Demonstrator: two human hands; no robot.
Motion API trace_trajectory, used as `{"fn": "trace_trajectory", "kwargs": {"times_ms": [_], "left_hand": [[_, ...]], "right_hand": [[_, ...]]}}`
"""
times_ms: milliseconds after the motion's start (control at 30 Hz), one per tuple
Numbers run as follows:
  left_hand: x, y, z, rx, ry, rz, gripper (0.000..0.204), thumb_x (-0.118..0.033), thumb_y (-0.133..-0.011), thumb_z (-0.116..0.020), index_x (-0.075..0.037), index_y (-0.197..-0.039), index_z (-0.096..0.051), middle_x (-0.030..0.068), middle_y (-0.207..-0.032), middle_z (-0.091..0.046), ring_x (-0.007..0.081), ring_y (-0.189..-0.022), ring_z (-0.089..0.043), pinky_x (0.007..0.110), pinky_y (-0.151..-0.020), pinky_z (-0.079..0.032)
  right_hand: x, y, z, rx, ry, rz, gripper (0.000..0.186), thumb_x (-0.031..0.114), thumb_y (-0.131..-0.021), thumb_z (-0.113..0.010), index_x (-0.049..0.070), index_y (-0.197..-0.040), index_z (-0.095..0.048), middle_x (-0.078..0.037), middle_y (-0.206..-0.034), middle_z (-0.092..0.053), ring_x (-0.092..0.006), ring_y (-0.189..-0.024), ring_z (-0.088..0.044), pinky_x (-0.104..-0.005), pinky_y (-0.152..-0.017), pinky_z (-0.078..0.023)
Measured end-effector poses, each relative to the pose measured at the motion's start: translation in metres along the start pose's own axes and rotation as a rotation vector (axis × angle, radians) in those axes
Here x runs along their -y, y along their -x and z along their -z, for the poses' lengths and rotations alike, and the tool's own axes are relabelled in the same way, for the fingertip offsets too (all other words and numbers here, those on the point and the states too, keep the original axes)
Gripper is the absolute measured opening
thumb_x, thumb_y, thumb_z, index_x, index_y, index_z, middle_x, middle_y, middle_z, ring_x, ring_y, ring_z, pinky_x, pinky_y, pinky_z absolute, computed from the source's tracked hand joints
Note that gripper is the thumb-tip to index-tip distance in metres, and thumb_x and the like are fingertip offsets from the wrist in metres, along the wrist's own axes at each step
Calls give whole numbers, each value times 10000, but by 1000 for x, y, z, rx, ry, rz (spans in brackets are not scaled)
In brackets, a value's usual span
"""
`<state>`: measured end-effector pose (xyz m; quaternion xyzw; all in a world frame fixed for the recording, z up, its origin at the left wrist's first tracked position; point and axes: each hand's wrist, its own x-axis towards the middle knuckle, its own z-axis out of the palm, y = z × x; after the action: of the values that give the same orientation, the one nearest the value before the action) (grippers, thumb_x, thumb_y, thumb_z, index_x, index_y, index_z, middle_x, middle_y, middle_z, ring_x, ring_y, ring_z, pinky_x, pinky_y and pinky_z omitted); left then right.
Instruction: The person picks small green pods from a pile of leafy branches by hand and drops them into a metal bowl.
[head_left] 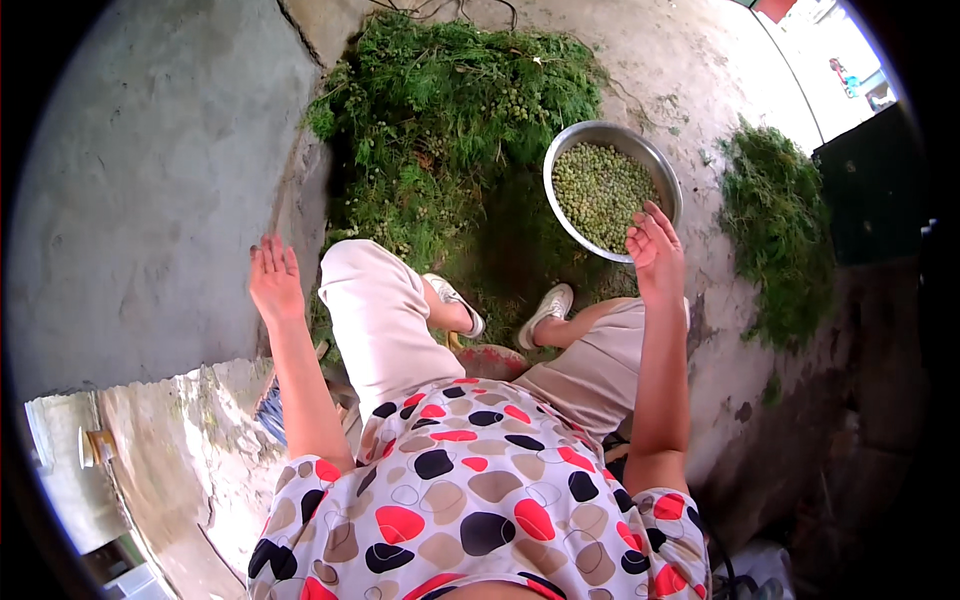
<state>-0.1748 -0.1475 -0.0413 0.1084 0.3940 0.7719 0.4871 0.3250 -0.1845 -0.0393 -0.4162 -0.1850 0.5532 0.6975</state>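
Observation:
My left hand (276, 280) is raised to the left of my knee, palm up, its fingers stretched out with nothing in them. On the other side, my right hand (656, 252) hovers by the near right rim of a round metal basin (672, 178), fingers apart and slightly bent, holding nothing that I can see. Small round green berries or seed cones (598, 190) fill much of the basin. Beyond my feet lies a large heap of cut green branches (450, 110), feathery in leaf, with small green cones among them.
A smaller pile of green sprigs (778, 230) lies on the concrete at the right, beside a dark box-like object (875, 185). A grey concrete slab (160, 200) fills the left. My white shoes (548, 315) stand at the near edge of the heap. Dark cables (440, 12) lie behind it.

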Motion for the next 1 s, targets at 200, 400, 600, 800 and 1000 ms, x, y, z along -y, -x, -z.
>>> {"fn": "trace_trajectory", "kwargs": {"times_ms": [200, 400, 600, 800, 1000], "left_hand": [[3, -2, 26, -85, 2, -1, 398, -151, -913, -399, -30, -1279, -301, 72, -1305, -377, 223, -1210, -379, 376, -933, -385], [10, 10, -15, 51, 15, 54, 369, -144, -920, -381, -28, -1268, -341, 74, -1294, -390, 218, -1178, -408, 362, -915, -388], [65, 51, -111, 363, -137, 233, 408, -135, -889, -443, -56, -1278, -347, 71, -1256, -435, 189, -1101, -455, 318, -899, -380], [144, 48, -183, 476, -328, 432, 364, -92, -863, -489, -67, -1217, -409, 44, -1192, -478, 148, -1035, -494, 278, -860, -404], [249, 11, -233, 474, -277, 641, 283, -36, -858, -477, -63, -1140, -476, 49, -1079, -558, 146, -949, -560, 268, -773, -468]], "right_hand": [[1, 18, 0, 38, 85, 3, 239, 75, -880, -490, 22, -1107, -538, -69, -877, -612, -142, -719, -576, -259, -664, -469], [-24, 1, 25, -21, 79, -44, 241, 85, -879, -497, 27, -1112, -527, -73, -888, -616, -140, -720, -584, -265, -644, -473], [-130, -60, 105, -268, -228, -300, 147, 81, -836, -533, 50, -980, -531, -63, -811, -601, -161, -648, -585, -261, -569, -491], [-271, -34, 195, -682, 42, -631, 156, 6, -798, -454, 64, -914, -541, -52, -724, -573, -171, -554, -557, -268, -413, -433], [-323, -51, 213, -415, 752, -755, 312, 82, -817, -480, 86, -1125, -532, -75, -744, -619, -228, -544, -578, -321, -482, -477]]}}
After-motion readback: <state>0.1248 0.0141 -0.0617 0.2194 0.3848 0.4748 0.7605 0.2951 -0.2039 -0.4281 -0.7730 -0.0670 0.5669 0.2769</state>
